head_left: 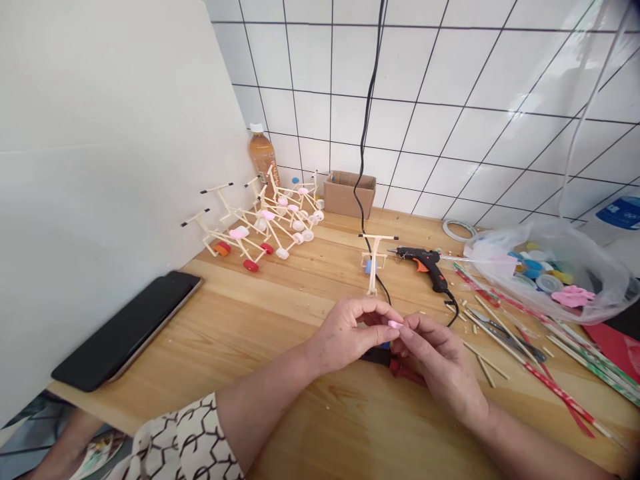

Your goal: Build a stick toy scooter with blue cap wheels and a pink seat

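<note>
**A:** What's that between the hands?

**B:** A small pink piece [395, 325], low in the middle of the frame. Its long axis lies nearly level, one end pointing left toward the other hand.

**A:** And the fingers?

**B:** The right hand [440, 357] pinches it, thumb and forefinger closed on it. The left hand [345, 333] has its fingers curled in just beside it, though I can't tell whether they touch it.

**A:** What's closest to them?

**B:** Under the hands lies a tool with red handles [403, 370]. Just above stands a small stick frame [373, 260] with a crossbar on top and a blue part at its side, upright on the wooden counter [320, 417].

**A:** Further out?

**B:** To its right, a black glue gun [420, 263] lies with its nozzle pointing left. Right of that are scissors [505, 339], red-striped sticks [560, 393] and a clear plastic bag [550, 267] of bottle caps. At upper left, finished stick frames [265, 223] stand grouped before a bottle [263, 157] and a cardboard box [350, 193]. A black phone [125, 330] lies at left.
</note>
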Motion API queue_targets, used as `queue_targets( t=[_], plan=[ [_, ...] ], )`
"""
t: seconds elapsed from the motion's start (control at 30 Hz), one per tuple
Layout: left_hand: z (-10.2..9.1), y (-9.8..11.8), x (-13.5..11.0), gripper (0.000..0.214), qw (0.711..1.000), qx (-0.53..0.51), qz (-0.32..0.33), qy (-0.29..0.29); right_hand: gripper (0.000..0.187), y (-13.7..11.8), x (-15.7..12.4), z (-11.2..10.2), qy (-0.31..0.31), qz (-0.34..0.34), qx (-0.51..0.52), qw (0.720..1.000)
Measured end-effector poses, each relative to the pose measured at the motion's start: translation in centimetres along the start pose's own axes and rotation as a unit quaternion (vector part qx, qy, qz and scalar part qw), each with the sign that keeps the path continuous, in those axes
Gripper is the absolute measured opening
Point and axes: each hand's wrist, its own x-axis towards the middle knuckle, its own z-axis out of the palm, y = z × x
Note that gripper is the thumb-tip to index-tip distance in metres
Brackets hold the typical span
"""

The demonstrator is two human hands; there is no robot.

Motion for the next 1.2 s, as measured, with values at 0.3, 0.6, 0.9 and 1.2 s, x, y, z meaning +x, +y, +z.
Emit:
queue_targets(
  t=[0.3,0.6,0.9,1.2],
  plan=[
    [-0.03,-0.68,-0.02,0.014,1.0,-0.005,-0.008,-0.01,0.029,0.07,0.08,0.05,-0.001,0.0,0.001,1.0],
    [0.04,-0.65,0.05,0.014,0.997,-0.064,-0.03,-0.009,0.026,0.29,0.1,-0.13,-0.008,-0.005,0.009,1.0],
    [0.06,-0.39,0.01,0.012,0.995,-0.09,-0.046,-0.01,0.027,-0.1,-0.11,0.21,-0.001,-0.01,-0.011,1.0],
    [-0.01,-0.47,0.05,0.014,0.993,-0.105,-0.046,-0.024,0.027,-0.33,-0.12,0.28,0.006,-0.021,-0.018,1.0]
  ],
)
